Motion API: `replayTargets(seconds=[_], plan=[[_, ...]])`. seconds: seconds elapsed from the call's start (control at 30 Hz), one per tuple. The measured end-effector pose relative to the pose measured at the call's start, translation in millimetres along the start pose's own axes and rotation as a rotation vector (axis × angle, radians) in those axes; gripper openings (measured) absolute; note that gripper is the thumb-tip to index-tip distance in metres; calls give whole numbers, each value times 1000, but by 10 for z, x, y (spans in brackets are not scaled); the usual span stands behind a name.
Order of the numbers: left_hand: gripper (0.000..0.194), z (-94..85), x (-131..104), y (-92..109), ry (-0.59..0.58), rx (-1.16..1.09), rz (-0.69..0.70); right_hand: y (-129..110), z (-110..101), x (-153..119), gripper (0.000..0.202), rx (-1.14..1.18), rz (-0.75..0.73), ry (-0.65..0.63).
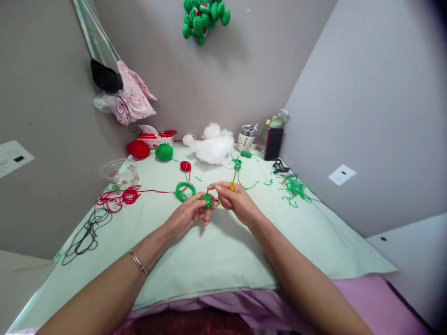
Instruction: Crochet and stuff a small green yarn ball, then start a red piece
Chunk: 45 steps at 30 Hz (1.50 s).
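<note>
Just left of the table's middle, my left hand (190, 212) pinches a small green crochet piece (206, 200) between thumb and fingers. A strand of green yarn runs from it to my right hand (237, 201), whose thumb and forefinger are pressed together close by. That same hand grips a crochet hook (232, 185) by its yellow handle, with the thin metal shaft pointing away from me. Past the hook's tip lies another green crocheted bit (237, 164) with loose yarn. Beyond my left hand rests a coil of green yarn (185, 191).
White stuffing (213, 145), a green yarn ball (164, 152) and a red yarn ball (138, 149) sit at the back. Red cord (122, 197) and black cord (87, 235) lie left. Green yarn scraps (295, 189) and a phone (274, 144) are right.
</note>
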<state>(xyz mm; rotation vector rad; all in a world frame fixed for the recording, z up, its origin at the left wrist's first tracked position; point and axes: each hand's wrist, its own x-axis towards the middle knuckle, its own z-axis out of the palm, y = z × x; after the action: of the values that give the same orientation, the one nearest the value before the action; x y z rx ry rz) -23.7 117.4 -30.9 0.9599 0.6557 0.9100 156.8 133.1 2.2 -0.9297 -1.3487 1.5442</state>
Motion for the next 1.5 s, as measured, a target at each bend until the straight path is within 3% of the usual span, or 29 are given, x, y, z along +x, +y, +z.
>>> replayTargets(seconds=[0.67,1.03,1.23,1.5], plan=[[4,-31,-16,53,76,-10,-67,5,33,-6,35,-3,14,-49],[41,-126,39,25,36,-114,15,27,-33,22,35,57,-3,21],[36,-178,61,8,150,-86,60,30,-75,37,33,114,-30,64],[39,-98,47,-21,236,-25,57,11,-81,28,31,116,-36,46]])
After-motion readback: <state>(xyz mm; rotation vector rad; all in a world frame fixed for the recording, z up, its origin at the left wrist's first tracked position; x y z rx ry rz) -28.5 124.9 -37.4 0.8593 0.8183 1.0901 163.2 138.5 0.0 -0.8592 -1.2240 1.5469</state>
